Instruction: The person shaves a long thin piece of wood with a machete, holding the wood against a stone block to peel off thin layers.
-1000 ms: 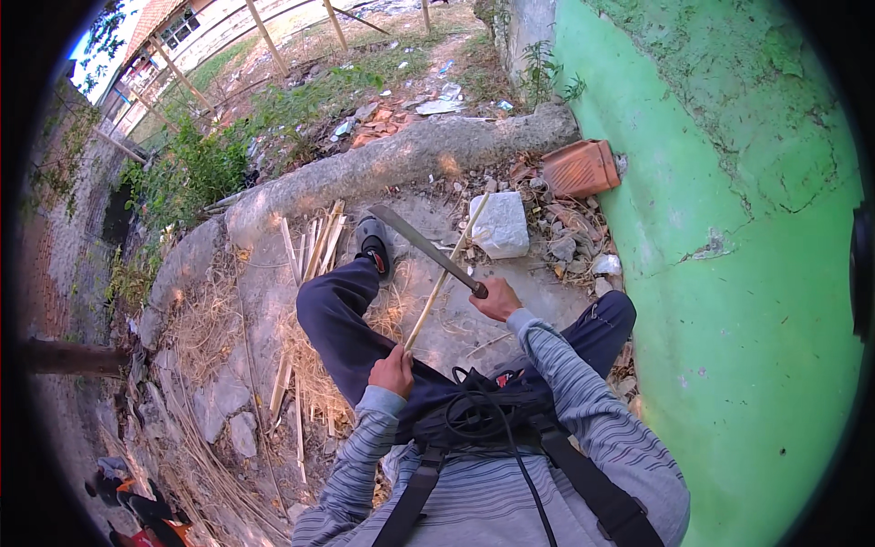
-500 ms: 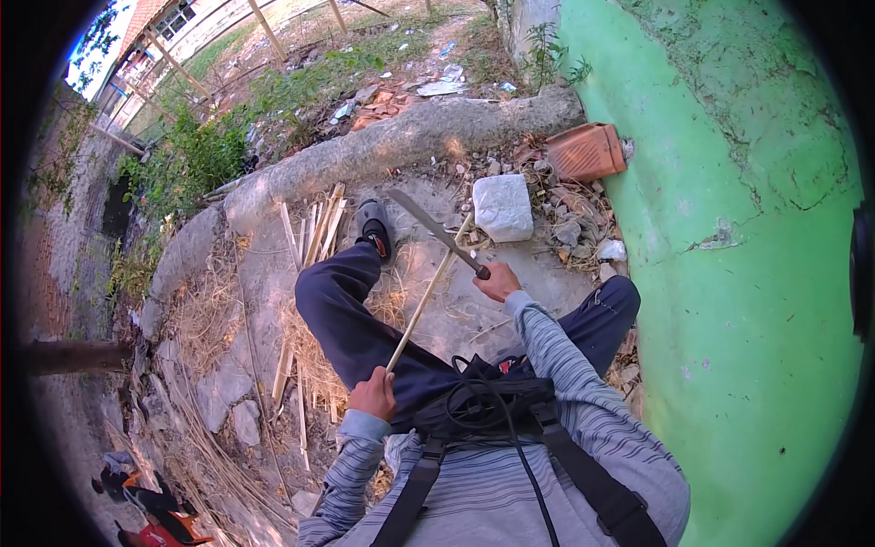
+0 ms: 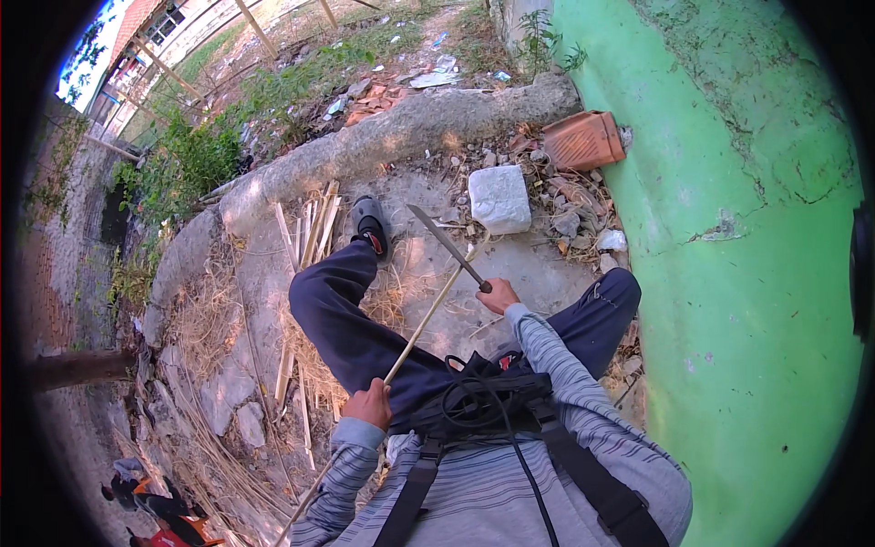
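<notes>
My left hand (image 3: pixel 368 405) is closed around a thin pale bamboo strip (image 3: pixel 427 319), beside my left thigh. The strip slants up and right to its far end near a whitish block (image 3: pixel 499 199); its other end runs behind the hand past my left forearm. In my right hand (image 3: pixel 499 295) is the handle of a long knife (image 3: pixel 443 242), its blade pointing up and left. The blade crosses the strip near its far end; whether they touch I cannot tell. Split bamboo strips (image 3: pixel 314 228) lie by my left foot, with curled shavings (image 3: pixel 387 296) around my leg.
A green wall (image 3: pixel 729 319) rises on the right, with an orange clay block (image 3: pixel 585 140) and rubble (image 3: pixel 567 223) along its base. A low concrete kerb (image 3: pixel 383 141) curves across ahead. Long thin strips (image 3: pixel 205 451) lie at left. People (image 3: pixel 159 506) are at the lower left.
The knife has shifted a little right and toward me. My left hand is slightly lower, and more of the bamboo strip now shows behind it.
</notes>
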Action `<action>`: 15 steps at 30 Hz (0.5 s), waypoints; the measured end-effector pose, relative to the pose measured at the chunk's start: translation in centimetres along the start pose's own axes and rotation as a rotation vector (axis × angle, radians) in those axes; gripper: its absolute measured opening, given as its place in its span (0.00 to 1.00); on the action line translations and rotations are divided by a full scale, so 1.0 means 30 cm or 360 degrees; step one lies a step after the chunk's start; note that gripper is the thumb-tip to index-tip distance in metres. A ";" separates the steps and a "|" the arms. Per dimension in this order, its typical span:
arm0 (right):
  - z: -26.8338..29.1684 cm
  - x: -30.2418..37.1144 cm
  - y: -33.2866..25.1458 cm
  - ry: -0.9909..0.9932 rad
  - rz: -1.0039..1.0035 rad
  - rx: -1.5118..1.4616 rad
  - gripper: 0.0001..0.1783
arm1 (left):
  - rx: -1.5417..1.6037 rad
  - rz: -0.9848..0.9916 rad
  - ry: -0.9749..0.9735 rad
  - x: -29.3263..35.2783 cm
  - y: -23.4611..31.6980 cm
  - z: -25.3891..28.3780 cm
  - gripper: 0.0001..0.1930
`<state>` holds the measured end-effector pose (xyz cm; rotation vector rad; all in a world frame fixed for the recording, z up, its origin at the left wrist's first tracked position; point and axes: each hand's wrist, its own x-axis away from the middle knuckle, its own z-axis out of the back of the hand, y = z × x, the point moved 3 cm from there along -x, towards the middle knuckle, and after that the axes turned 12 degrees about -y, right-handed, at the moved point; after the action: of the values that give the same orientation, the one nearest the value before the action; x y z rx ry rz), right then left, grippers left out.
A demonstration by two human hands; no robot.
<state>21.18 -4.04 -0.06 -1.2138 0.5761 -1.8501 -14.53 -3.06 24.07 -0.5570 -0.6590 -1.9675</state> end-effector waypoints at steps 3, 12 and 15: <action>-0.071 0.023 -0.046 -0.0103 0.0064 0.0008 0.19 | -0.0083 -0.0003 0.0116 -0.079 0.023 -0.036 0.11; -0.002 0.029 0.057 -0.0026 -0.0011 0.0005 0.19 | -0.0110 -0.0014 -0.0110 0.022 -0.023 0.066 0.11; -0.094 0.049 0.020 -0.0115 0.0083 0.0023 0.19 | -0.0116 -0.0002 -0.0126 -0.006 -0.006 0.039 0.11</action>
<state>18.59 -5.78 -0.93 -1.2397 0.5486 -1.7565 -14.48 -2.12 24.79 -0.6821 -0.6385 -1.9851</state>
